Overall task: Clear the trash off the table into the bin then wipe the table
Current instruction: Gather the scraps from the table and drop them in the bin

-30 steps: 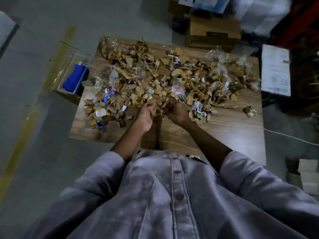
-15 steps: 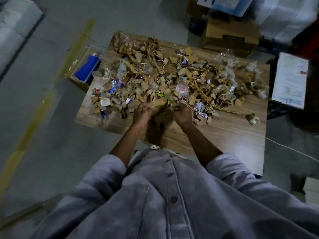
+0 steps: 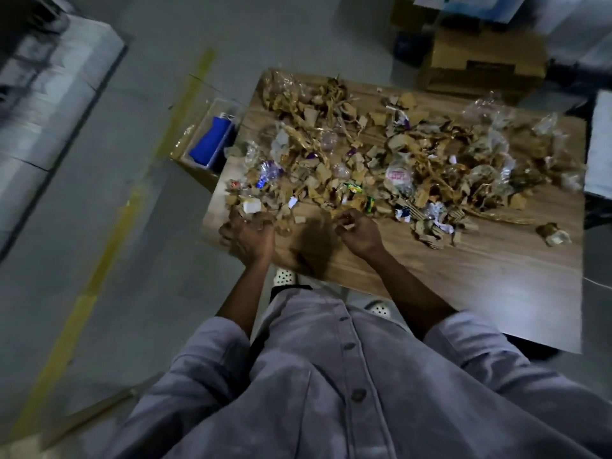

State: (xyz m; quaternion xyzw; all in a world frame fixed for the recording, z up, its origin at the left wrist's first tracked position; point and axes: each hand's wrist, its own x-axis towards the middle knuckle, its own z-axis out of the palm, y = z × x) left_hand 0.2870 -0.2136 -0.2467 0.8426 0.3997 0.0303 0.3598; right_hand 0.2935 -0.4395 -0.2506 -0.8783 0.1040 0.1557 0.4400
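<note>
A wide heap of trash (image 3: 390, 154), torn cardboard scraps, clear plastic wrappers and small coloured packets, covers the far half of the wooden table (image 3: 480, 276). My left hand (image 3: 250, 236) is at the table's near left corner, fingers curled round a clump of cardboard scraps at the heap's edge. My right hand (image 3: 359, 231) is a little to the right at the heap's near edge, fingers curled and pinching a small scrap. A clear bin (image 3: 212, 140) stands on the floor by the table's left side, with something blue inside it.
One crumpled wrapper (image 3: 554, 234) lies apart at the right on bare wood. Cardboard boxes (image 3: 480, 61) stand behind the table. A white sheet (image 3: 599, 144) lies at the right edge. A yellow floor line (image 3: 109, 240) runs along the left.
My hands, together at the heap's near edge, have parted: the left moved left to the table corner and closed on scraps, the right stays near the middle. The view swung left.
</note>
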